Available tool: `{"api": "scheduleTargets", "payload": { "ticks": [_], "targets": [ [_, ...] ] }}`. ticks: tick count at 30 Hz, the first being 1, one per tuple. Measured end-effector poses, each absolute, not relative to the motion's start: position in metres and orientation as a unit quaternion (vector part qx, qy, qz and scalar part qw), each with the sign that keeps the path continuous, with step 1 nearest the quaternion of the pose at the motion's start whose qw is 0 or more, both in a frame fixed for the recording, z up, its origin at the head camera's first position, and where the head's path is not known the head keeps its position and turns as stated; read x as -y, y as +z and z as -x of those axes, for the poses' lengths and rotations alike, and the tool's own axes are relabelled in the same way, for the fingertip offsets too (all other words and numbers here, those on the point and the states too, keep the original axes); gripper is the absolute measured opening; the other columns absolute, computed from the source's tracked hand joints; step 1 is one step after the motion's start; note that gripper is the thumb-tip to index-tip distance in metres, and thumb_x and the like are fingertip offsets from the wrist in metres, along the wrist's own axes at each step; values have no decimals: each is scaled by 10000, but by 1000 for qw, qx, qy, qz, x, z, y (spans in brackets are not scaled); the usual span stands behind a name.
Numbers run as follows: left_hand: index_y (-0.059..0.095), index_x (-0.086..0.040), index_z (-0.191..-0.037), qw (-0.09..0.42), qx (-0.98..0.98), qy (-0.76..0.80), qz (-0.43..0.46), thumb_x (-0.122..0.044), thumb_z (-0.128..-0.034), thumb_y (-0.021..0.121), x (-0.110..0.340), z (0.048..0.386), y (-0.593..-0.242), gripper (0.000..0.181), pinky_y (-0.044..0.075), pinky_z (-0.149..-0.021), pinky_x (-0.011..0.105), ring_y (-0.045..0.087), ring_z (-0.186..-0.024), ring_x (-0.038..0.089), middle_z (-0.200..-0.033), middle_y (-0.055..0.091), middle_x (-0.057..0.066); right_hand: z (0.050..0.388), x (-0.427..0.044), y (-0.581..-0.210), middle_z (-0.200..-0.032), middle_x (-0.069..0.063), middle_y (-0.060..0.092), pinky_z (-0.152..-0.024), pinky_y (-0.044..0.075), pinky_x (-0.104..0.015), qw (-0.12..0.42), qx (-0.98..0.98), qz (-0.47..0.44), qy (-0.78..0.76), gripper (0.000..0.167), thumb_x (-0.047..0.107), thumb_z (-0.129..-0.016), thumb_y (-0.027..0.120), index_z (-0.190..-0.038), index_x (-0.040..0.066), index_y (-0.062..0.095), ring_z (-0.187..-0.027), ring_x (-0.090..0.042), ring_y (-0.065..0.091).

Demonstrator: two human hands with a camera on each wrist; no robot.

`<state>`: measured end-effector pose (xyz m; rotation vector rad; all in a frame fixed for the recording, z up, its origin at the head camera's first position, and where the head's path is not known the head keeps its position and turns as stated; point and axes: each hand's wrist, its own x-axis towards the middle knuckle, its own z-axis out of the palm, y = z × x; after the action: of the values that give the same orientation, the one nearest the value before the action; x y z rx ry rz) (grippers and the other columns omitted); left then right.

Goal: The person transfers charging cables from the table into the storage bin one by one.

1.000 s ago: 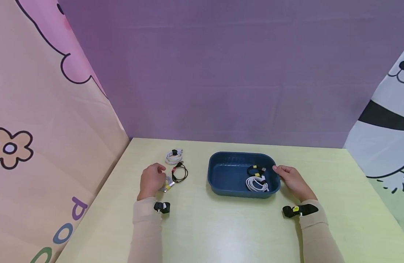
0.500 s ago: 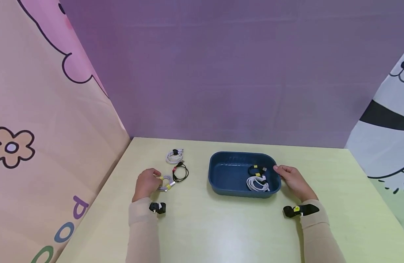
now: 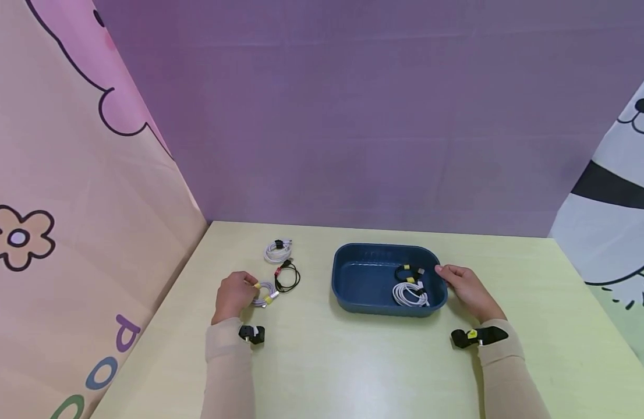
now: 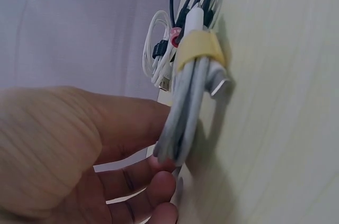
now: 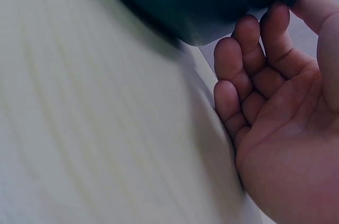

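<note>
At the left of the table, my left hand (image 3: 235, 295) pinches the near-left side of a coiled grey-white cable (image 4: 186, 102) bound with yellow ties. The thumb goes behind the coil in the left wrist view, so the exact contact is partly hidden. A blue plastic bin (image 3: 371, 309) stands mid-table. My right hand (image 3: 467, 291) grips its right rim, thumb on top and fingers against the outer wall (image 5: 201, 1). Inside the bin's right part lie a black cable (image 3: 400, 273) with yellow ties and a coiled white cable (image 3: 408, 295).
Just beyond the left hand lie a thin black cable (image 3: 287, 278) with a red tie and a white cable (image 3: 277, 252) with a black tie. A purple curtain (image 3: 374, 116) hangs behind the table (image 3: 343, 366), and printed cloth flanks both sides.
My left hand has shifted slightly left and toward me, from over the grey-white cable to its left side, where it takes hold. The right hand and bin stay put.
</note>
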<state>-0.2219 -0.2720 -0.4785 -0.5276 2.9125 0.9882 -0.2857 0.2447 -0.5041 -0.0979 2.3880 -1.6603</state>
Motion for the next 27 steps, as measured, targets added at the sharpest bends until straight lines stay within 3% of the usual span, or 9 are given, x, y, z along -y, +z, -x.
{"api": "scheduleTargets", "payload": {
  "ticks": [11,27],
  "targets": [
    [729,-7,-998,-1,-938,308,155,-64,-866,633,273,219,-477,174,403,-629,306,625,-824,287,-989,729,172,285,-243,-504,-875,64,513,-844,365,-322,114,-815,36,-568,448,475,-1051,529,-1022,45,651,-958,-126,458],
    [731,-4,-999,0,-930,332,159,-76,-890,689,271,221,-473,138,445,-725,354,641,-896,291,-994,730,160,286,-244,-503,-886,61,509,-857,370,-319,113,-815,33,-567,451,466,-1053,529,-1034,31,646,-968,-130,458]
  ]
}}
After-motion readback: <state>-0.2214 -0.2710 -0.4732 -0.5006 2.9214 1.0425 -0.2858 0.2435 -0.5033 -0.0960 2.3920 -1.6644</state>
